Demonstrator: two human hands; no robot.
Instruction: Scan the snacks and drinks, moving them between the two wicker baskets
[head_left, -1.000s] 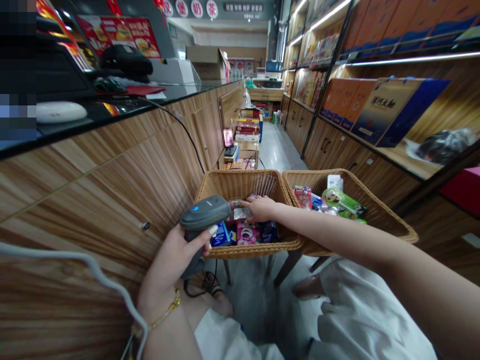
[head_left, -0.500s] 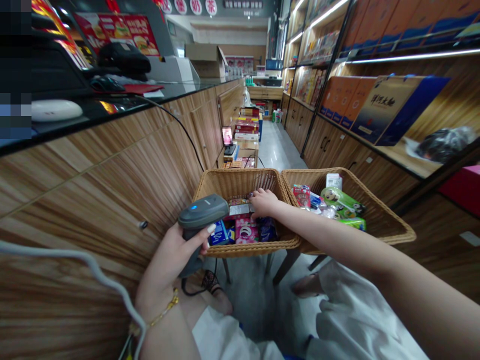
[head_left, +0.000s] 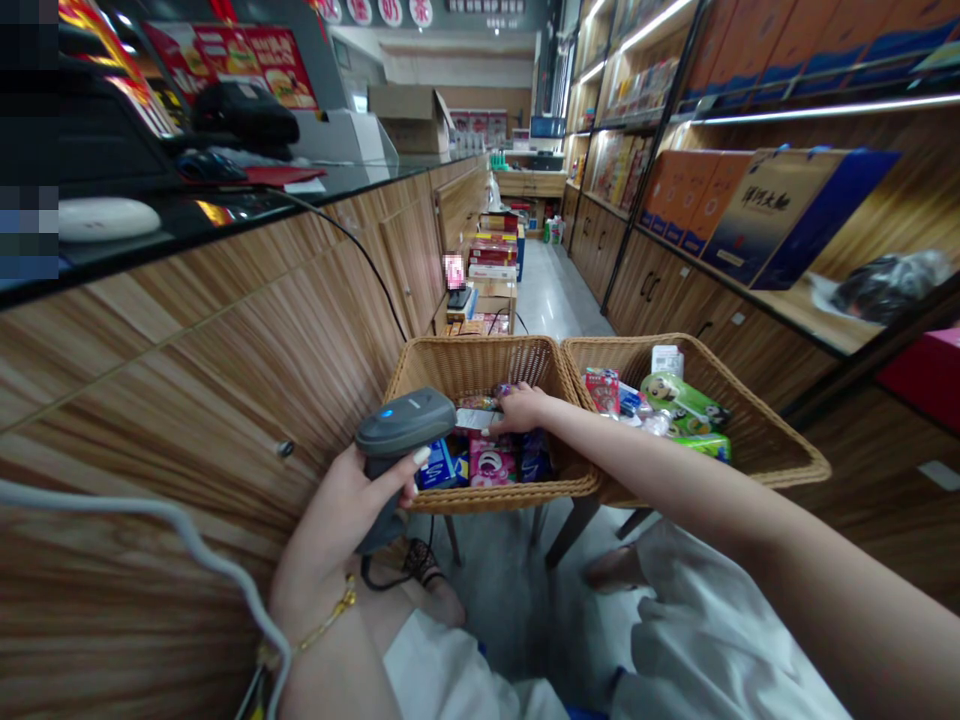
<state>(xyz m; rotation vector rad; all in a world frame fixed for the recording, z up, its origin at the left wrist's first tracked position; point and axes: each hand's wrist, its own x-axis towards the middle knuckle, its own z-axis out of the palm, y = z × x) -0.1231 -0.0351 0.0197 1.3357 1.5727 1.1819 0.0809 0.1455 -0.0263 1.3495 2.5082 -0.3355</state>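
Barcode scanner point(head_left: 409, 418): held upright in left hand point(head_left: 351, 500), at left edge of left basket point(head_left: 450, 358).
Left grip encloses the scanner handle. Right hand point(head_left: 523, 408) reaches into the left basket, beside a white label point(head_left: 475, 419) and behind a pink package point(head_left: 493, 464); whether its grip holds an item cannot be determined. Right basket point(head_left: 780, 430) adjoins, containing a green package point(head_left: 682, 402).

The scanner point(head_left: 409, 420) juts over the near-left corner of the left basket point(head_left: 442, 362), and the right forearm point(head_left: 660, 465) bars its right side; I see open room at the right end of the right basket point(head_left: 772, 445).
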